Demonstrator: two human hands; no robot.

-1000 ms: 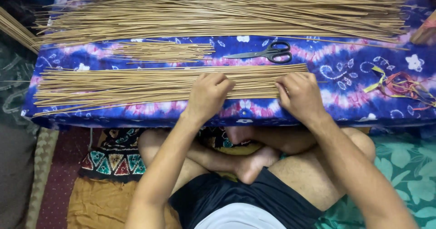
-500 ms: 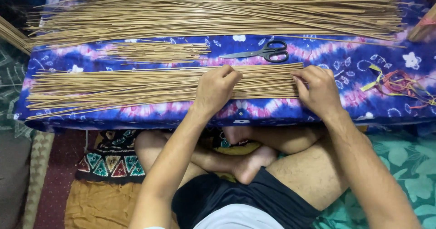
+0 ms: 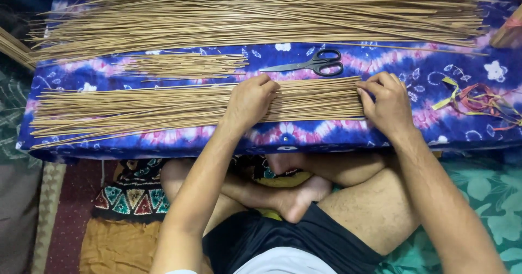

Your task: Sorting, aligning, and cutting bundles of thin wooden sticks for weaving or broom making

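The near row of thin sticks [image 3: 163, 103] lies flat on the blue patterned desk [image 3: 424, 122] — left hand [image 3: 247, 101] pressing its middle, fingers curled down; right hand [image 3: 387, 104] cupping the squared-off ends. Beyond the fingers sit scissors [image 3: 315, 64], a short bundle [image 3: 185, 66] and a big unsorted heap [image 3: 261, 13] — much seems left.

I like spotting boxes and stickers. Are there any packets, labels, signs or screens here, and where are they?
None in view: no packets, labels, signs or screens.
What lies there instead is thin tan sticks under both hands, black-handled scissors behind them, and loose red and yellow ribbons at the right, all on a blue and pink flowered cloth.
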